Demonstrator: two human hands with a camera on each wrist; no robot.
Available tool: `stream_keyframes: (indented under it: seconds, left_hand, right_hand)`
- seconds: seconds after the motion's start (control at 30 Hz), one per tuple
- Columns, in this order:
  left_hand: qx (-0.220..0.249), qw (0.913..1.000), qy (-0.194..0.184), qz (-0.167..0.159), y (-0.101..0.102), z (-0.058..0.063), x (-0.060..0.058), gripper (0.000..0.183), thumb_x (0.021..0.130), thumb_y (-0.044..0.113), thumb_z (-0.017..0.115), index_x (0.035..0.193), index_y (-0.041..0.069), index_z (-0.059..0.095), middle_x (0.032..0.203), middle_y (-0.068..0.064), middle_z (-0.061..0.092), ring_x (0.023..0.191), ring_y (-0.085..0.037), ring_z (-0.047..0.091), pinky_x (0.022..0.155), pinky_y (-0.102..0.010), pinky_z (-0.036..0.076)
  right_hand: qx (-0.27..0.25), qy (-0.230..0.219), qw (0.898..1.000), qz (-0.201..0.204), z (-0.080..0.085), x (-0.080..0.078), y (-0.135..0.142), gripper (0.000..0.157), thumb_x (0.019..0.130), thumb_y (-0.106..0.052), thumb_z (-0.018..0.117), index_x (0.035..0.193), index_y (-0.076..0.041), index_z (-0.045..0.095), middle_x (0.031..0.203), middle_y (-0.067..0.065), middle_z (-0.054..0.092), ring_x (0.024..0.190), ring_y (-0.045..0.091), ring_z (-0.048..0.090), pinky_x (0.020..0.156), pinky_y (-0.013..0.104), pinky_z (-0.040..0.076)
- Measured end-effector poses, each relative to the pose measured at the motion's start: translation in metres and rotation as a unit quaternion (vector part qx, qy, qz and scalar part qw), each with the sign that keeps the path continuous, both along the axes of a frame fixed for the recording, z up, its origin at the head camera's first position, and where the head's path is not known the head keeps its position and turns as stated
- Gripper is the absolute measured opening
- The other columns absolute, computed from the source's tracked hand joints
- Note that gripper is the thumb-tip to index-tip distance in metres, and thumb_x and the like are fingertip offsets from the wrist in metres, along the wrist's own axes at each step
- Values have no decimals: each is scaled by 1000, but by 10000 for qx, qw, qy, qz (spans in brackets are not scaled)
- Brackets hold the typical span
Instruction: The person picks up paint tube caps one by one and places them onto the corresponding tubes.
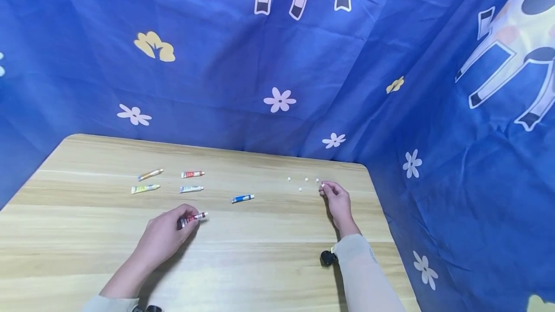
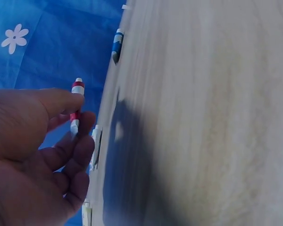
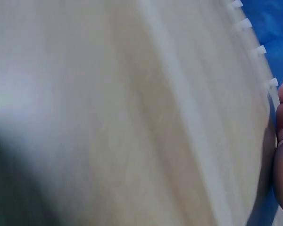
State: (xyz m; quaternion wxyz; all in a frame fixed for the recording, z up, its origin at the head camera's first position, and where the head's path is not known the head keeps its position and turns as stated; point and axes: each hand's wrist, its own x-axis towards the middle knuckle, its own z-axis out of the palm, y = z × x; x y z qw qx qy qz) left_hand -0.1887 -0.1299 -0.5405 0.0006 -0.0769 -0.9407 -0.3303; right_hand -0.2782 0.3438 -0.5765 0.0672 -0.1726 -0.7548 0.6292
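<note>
Blue cloth [image 1: 217,81] with pale printed flowers across the back and along the right, meeting a wood-grain tabletop [image 1: 260,264]. Farthest left, a gold-brown tube [image 1: 151,174], slightly askew, behind a yellow tube [image 1: 145,188]; next, a red tube [image 1: 192,174] behind a pale blue tube [image 1: 191,189]. Nozzle ends all toward the right, perhaps laid in a loose two-by-two block for easy telling apart. Nearer, left hand [image 1: 164,232] with a lifted red tube [image 1: 193,218] clear of the wood, thumb and fingers closed on the body in a light grip, nozzle end free and aimed right, probably for unblocked access. Then a blue tube [image 1: 243,199], lying alone. Past a long stretch of wood, four small white pieces [image 1: 300,189], spaced apart, presumably for easy pinching one by one. Just beside the rightmost, right hand [image 1: 339,204], thumb and forefinger drawn together in a narrow grip, by the look of it around one more white piece [image 1: 323,185]; exact contact too small to make out.

Left edge well apart from the gold-brown tube. Far edge near the rear tubes and white pieces, cloth right behind, hence little room there. Wide room between hands and toward the near side; right edge near the right hand, hence less outward swing.
</note>
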Motion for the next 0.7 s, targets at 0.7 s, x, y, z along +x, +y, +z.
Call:
stream_keyframes:
  seconds: [0.7]
  left_hand:
    - [660,9968,-199,411,-4,10,10,23,106,30,71,121,13,70,95,0,76,82,-14,65,73,-36,51]
  right_hand:
    - [-1673,33,9851,-402,18,26,3,41,114,-15,55,147,10,56,103,-1,74,86,5,65,73,17,54]
